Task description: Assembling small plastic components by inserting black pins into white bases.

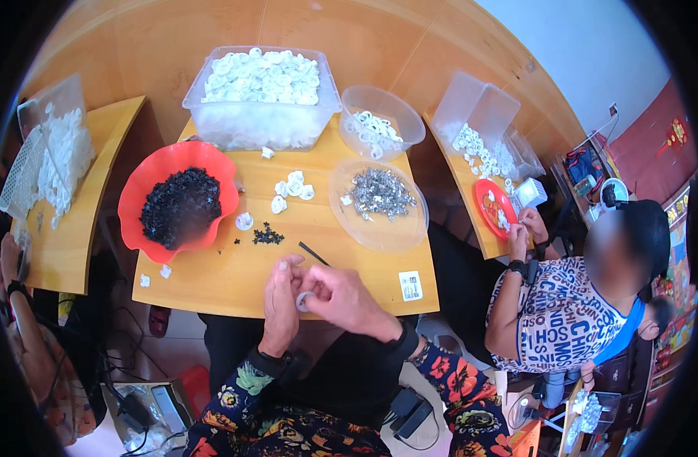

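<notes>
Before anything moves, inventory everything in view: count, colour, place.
Tables: at least three, tan, centre, sides.
Tub: one, clear, table's back, heaped with white parts.
Bowl: one, red, table's left, holding black parts.
Basin: one, clear, back right, holding white rings.
Dish: one, clear, right, under silver pieces.
Caps: several, white, mid-table.
Bits: many, black, mid-table.
Stick: one, black, front middle.
Label: one, white, front right.
Bins: several, clear, side tables.
Plate: one, red, right table.
Co-workers: at least two, patterned tops, both sides.
Ring: one, white, front edge.
Edges: too cluttered to count.
Sleeves: two, floral, lower edge.
Left hand: one, bare, front edge.
Right hand: one, bare, pinching ring.
</notes>
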`<control>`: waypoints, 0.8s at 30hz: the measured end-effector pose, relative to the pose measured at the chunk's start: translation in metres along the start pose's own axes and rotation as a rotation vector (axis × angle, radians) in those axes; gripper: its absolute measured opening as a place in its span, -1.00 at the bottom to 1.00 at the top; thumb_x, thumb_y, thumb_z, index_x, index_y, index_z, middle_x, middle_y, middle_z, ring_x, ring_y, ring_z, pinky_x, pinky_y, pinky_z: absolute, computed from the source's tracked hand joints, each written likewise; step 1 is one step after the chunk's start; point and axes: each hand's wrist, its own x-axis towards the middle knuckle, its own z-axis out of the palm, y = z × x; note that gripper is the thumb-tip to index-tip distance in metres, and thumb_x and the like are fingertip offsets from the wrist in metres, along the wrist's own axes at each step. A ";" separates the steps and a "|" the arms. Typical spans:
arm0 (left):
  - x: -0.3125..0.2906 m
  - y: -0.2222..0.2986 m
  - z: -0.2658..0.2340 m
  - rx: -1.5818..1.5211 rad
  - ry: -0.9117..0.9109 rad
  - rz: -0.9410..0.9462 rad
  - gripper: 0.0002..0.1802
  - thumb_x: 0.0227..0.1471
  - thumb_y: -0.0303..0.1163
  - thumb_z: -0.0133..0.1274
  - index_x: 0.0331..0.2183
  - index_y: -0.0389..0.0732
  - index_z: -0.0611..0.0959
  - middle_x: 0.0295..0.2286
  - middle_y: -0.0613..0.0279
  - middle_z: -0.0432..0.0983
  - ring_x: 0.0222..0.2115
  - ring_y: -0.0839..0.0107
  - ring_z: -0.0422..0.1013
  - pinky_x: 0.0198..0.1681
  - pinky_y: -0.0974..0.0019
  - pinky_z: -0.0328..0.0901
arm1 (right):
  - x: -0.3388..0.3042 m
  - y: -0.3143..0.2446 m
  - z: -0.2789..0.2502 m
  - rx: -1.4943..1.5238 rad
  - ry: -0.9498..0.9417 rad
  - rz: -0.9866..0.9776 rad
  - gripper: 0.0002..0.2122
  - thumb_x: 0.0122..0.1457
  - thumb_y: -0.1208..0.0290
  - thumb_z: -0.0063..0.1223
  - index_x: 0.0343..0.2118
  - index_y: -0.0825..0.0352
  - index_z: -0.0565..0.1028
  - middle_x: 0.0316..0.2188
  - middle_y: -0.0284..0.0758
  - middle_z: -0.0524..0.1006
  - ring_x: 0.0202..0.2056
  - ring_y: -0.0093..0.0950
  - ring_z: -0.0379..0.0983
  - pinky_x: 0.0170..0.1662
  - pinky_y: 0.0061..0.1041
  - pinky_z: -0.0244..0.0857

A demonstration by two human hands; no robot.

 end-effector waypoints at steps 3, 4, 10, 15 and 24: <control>0.006 -0.008 0.002 -0.157 -0.012 0.036 -0.54 0.27 -0.10 -0.34 -0.12 -0.33 0.40 -0.44 0.21 0.38 -0.35 0.43 0.38 -0.26 0.39 0.29 | 0.022 0.034 -0.026 0.101 0.146 0.084 -0.92 -0.01 0.51 0.12 -0.44 0.36 0.47 -0.55 -0.38 0.53 -0.50 -0.68 0.44 -0.42 -0.63 0.34; 0.005 -0.010 -0.006 -0.131 -0.031 0.051 -0.54 0.27 -0.10 -0.34 -0.12 -0.32 0.39 -0.42 0.19 0.38 -0.32 0.41 0.37 -0.23 0.34 0.29 | 0.037 0.032 -0.039 0.180 0.181 0.092 -0.93 0.00 0.52 0.11 -0.44 0.36 0.48 -0.56 -0.40 0.52 -0.52 -0.68 0.43 -0.45 -0.64 0.32; 0.000 -0.008 -0.009 -0.087 -0.091 0.061 -0.56 0.28 -0.14 -0.34 -0.10 -0.33 0.38 -0.38 0.16 0.38 -0.30 0.37 0.37 -0.19 0.28 0.29 | 0.141 0.021 -0.162 0.261 0.664 -0.029 -0.96 0.06 0.57 0.04 -0.41 0.36 0.46 -0.61 -0.43 0.46 -0.60 -0.66 0.35 -0.56 -0.65 0.22; 0.000 -0.011 -0.008 -0.015 -0.122 0.050 -0.57 0.28 -0.17 -0.34 -0.08 -0.35 0.37 -0.36 0.14 0.38 -0.28 0.37 0.37 -0.18 0.29 0.29 | 0.190 0.050 -0.197 0.086 0.857 0.117 -0.80 0.20 0.38 -0.04 -0.23 0.41 0.47 -0.53 -0.39 0.50 -0.52 -0.65 0.42 -0.44 -0.66 0.36; -0.002 -0.009 -0.020 0.014 -0.131 0.028 -0.60 0.27 -0.22 -0.30 -0.08 -0.38 0.38 -0.33 0.10 0.39 -0.26 0.36 0.36 -0.13 0.29 0.27 | 0.196 0.060 -0.049 -0.440 0.268 -0.189 -0.83 0.09 0.45 -0.04 -0.26 0.29 0.51 -0.41 -0.21 0.54 -0.37 -0.25 0.49 -0.28 -0.31 0.36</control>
